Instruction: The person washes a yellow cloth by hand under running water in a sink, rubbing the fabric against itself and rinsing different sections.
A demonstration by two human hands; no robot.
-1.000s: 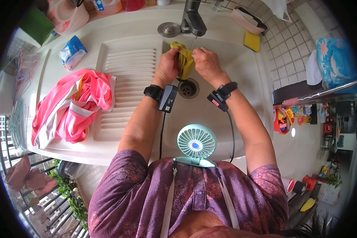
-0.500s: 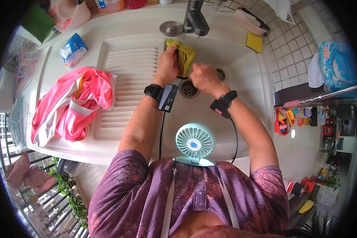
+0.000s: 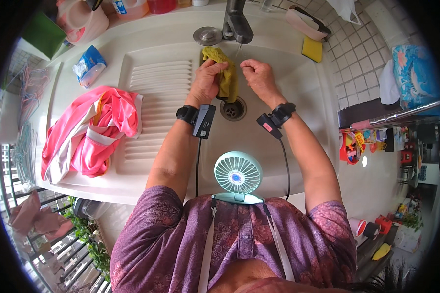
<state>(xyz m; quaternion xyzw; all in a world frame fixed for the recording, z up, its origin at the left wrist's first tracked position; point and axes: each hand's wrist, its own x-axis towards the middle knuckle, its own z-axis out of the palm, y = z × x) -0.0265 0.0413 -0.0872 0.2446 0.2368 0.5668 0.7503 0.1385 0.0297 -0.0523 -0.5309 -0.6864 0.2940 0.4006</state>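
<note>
In the sink my left hand [image 3: 205,82] is closed round a crumpled yellow cloth [image 3: 226,80] that hangs down beside the drain [image 3: 233,108]. Part of the cloth is dark, and the palm side of this hand is hidden. My right hand [image 3: 260,78] is just to the right of the cloth and apart from it, below the tap [image 3: 238,29]. Its fingers are curled together, and what they hold, if anything, does not show. A thin stream of water comes from the tap. Both wrists wear black straps with small boxes and cables.
Pink and white clothing [image 3: 93,132] lies on the ribbed washboard [image 3: 159,93], left of the sink. Behind it is a blue and white packet [image 3: 89,66]. A yellow sponge [image 3: 312,49] sits on the right rim. A mint-coloured fan [image 3: 238,173] hangs at my chest.
My right hand has moved up and away from the cloth, toward the tap, its fingers still curled. My left hand keeps hold of the cloth, nearly in place.
</note>
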